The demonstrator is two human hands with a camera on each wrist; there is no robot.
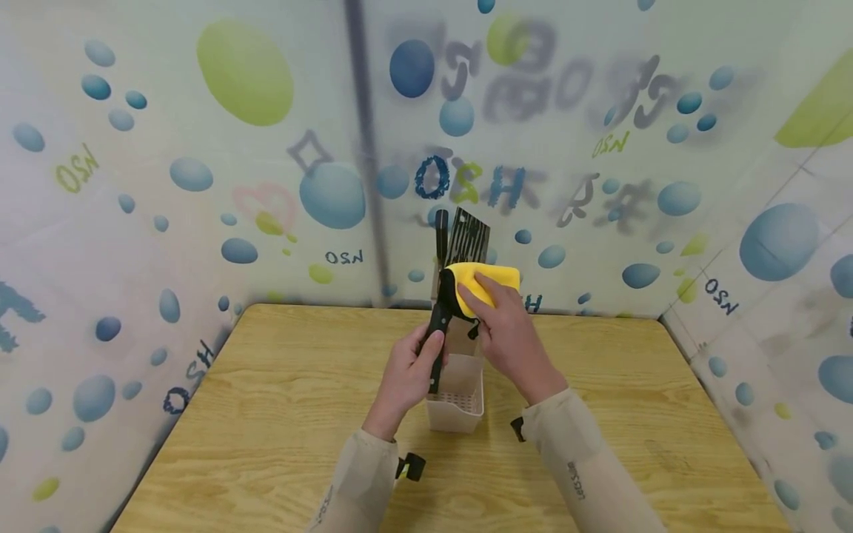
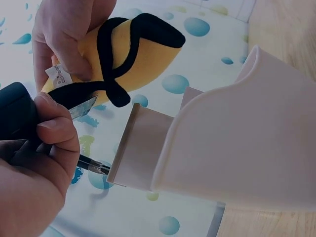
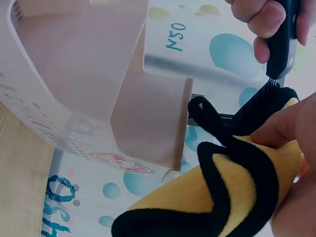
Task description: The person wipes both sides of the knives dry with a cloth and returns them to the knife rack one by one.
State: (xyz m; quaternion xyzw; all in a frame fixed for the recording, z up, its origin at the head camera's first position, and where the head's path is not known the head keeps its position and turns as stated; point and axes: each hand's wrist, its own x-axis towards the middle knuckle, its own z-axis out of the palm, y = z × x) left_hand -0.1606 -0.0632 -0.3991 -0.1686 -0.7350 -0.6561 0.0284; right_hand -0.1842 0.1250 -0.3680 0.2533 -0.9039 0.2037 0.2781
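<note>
My left hand (image 1: 415, 368) grips the black riveted handle of a slotted turner (image 1: 470, 238), held upright and tilted, its dark slotted blade at the top. In the right wrist view the lower end of that handle (image 3: 284, 47) shows, with a narrow metal neck. A yellow cloth (image 1: 503, 275) with black edging and a black loop is pinched in my right hand (image 1: 516, 340). The cloth lies against the turner just above the handle and hides part of it. Below and behind both hands stands a pale plastic utensil holder (image 1: 456, 420) with a perforated front compartment.
Another black-handled utensil (image 1: 442, 231) stands upright at the holder's back, its lower part hidden. The wooden table (image 1: 300, 385) ends at walls of printed fabric (image 1: 333, 96) behind and on both sides. Black wrist-camera mounts (image 1: 413, 466) sit at my sleeves.
</note>
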